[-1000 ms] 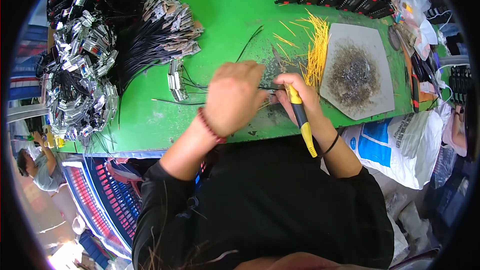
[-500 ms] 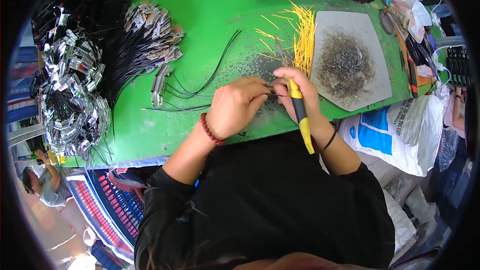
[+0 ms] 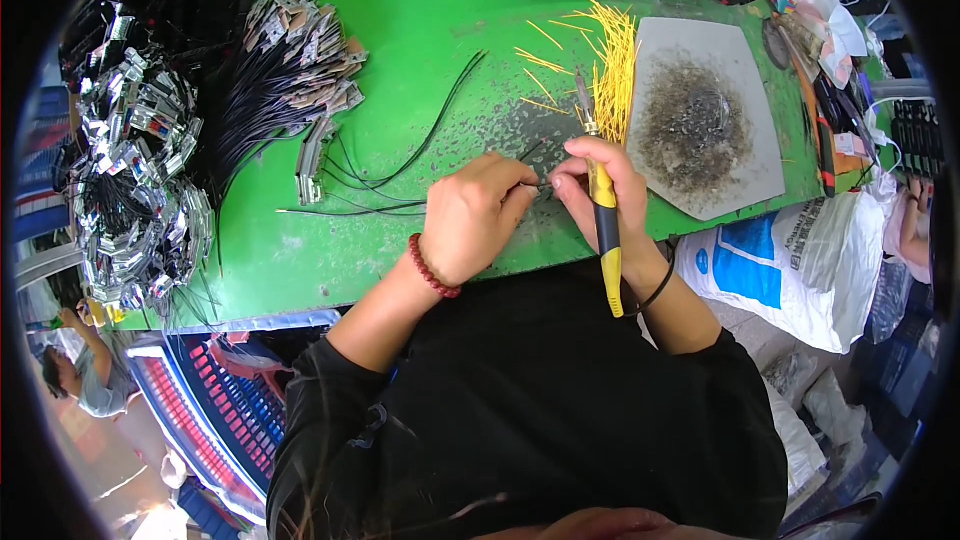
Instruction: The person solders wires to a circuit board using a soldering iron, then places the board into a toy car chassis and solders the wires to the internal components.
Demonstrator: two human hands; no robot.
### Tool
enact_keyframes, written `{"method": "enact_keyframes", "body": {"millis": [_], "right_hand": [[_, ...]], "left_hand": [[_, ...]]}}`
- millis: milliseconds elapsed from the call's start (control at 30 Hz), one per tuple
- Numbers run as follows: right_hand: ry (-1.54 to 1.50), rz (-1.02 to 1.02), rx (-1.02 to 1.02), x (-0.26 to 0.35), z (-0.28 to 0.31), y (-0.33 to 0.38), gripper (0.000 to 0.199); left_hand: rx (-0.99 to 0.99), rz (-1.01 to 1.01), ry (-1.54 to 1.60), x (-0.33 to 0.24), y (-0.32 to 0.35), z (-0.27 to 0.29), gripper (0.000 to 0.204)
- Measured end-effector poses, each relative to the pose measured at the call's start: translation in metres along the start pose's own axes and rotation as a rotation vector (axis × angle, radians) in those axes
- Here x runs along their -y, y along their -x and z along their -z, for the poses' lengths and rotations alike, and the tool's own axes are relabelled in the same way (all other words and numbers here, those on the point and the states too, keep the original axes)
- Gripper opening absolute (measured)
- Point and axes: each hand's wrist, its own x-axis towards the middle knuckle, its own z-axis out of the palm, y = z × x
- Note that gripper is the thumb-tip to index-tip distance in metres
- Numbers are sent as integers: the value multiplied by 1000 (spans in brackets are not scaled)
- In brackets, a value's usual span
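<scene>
The surface [image 3: 400,20] is bright green with a scuffed grey patch. A tool [image 3: 604,230] is yellow and black. Thin sticks [image 3: 615,60] are yellow. The plate [image 3: 740,70] is grey, blackened at its middle. Wires [image 3: 400,155] are black. A bead bracelet [image 3: 430,270] is dark red. A sack [image 3: 760,260] is white and blue.

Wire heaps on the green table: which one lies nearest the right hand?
The yellow wire heap, beside the grey plate; the black bundles lie far left.

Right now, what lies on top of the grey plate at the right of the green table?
On the grey plate: a dark sooty residue patch; yellow wires overlap its left edge. Whatever is beneath the plate is hidden.
</scene>
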Motion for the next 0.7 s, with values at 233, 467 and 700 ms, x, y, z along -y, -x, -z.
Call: {"method": "enact_keyframes", "body": {"millis": [233,467,700], "right_hand": [[-166,54,-56,-7,-3,10,38],[-175,75,-33,-4,-4,10,37],[-96,22,-21,0,10,11,27]], "left_hand": [[-54,10,50,2,3,-8,6],[-25,8,12,-1,8,-7,6],[-33,-54,69,4,7,-7,12]]}}
